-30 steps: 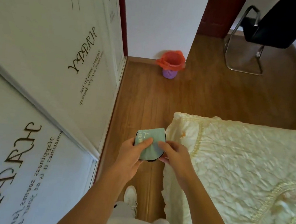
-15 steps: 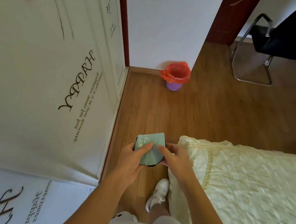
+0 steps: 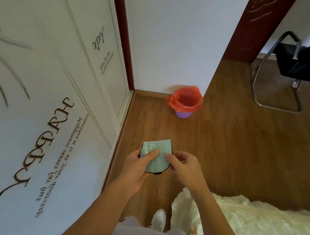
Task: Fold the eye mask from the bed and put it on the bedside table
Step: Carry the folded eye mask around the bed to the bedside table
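Note:
The eye mask [image 3: 158, 156] is mint green with a black edge and pale lettering. It is folded in half and held in the air above the wooden floor. My left hand [image 3: 137, 166] grips its left side with the thumb pressed on top. My right hand [image 3: 185, 166] pinches its right edge with fingertips. The bed [image 3: 253, 233], covered in a cream quilted spread, lies at the lower right, apart from the mask. No bedside table is in view.
A white wardrobe [image 3: 40, 102] with dark lettering runs along the left. A purple bin with a red bag [image 3: 185, 103] stands by the far wall. A black chair [image 3: 286, 69] is at the upper right. My white shoe [image 3: 158, 218] shows on the floor.
The view has advanced along the aisle between wardrobe and bed; the bed has dropped lower right and the bin is nearer. Both hands keep the same hold on the folded mask.

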`<control>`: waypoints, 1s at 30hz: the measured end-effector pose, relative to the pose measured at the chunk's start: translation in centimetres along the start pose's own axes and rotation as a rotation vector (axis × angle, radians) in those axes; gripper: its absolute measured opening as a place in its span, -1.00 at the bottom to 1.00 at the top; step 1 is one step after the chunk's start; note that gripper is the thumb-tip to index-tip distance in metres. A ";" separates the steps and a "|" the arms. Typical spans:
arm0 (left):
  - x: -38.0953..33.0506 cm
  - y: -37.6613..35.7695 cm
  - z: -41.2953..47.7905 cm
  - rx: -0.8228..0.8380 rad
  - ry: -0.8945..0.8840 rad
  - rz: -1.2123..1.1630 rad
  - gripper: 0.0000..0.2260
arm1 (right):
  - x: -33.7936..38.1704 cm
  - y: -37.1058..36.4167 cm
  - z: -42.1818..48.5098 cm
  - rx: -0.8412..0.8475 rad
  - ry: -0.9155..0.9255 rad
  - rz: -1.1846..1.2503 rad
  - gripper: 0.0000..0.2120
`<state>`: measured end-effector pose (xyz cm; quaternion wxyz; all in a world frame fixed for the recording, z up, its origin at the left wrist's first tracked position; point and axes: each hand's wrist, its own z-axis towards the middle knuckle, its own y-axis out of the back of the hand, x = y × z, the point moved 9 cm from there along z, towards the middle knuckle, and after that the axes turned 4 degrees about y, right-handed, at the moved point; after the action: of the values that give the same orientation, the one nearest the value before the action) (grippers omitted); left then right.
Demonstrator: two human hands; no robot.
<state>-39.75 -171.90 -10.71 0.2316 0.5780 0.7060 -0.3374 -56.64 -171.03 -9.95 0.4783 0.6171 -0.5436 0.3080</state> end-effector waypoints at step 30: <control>-22.1 -30.0 32.4 0.359 0.114 0.272 -0.68 | 8.0 20.3 34.4 -0.386 -0.179 0.247 -0.69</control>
<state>-65.98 -213.70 -10.17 0.1279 0.7181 0.5620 -0.3900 -79.32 -204.85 -9.69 0.4960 0.4678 -0.7040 0.1986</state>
